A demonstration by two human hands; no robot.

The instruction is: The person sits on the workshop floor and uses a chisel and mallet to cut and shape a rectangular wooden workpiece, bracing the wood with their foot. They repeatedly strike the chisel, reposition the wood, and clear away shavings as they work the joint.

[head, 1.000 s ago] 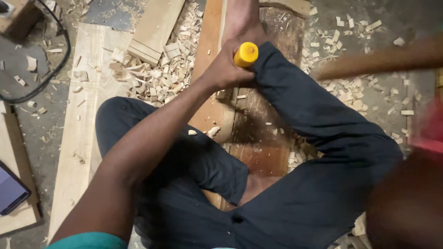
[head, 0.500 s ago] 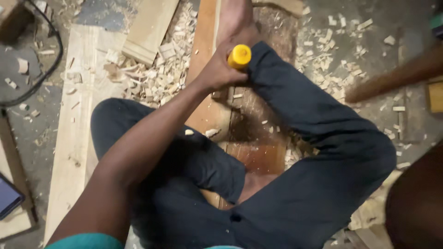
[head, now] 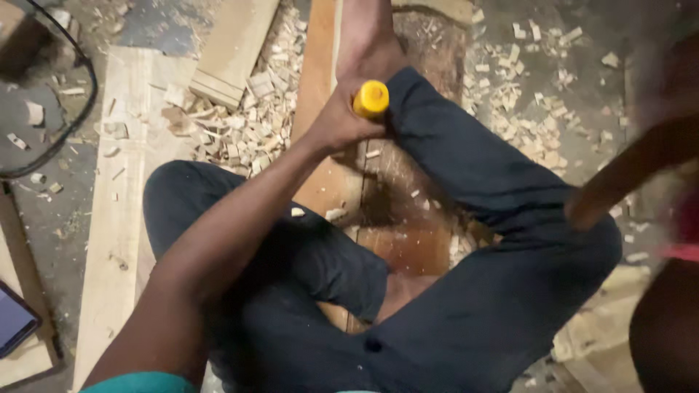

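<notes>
My left hand [head: 336,120] is closed round a yellow-handled chisel [head: 371,98], held upright against a reddish-brown wooden board [head: 408,247]. The board lies on the floor between my legs in dark trousers, and my bare foot [head: 364,36] rests on its far end. At the right edge my right hand [head: 681,94] is a dark blur. It grips a brown wooden stick [head: 619,178] whose free end points down and left, about level with my right knee. The chisel's blade is hidden behind my hand.
Wood chips [head: 240,124] are piled left of the board, with more scattered at the upper right. A pale plank [head: 116,240] lies along the left and a shorter one [head: 233,44] above it. A black cable [head: 80,109] and a phone [head: 14,320] lie at far left.
The wooden stick has swung down from near the top right towards my right knee. My left hand and the chisel stay in place on the board.
</notes>
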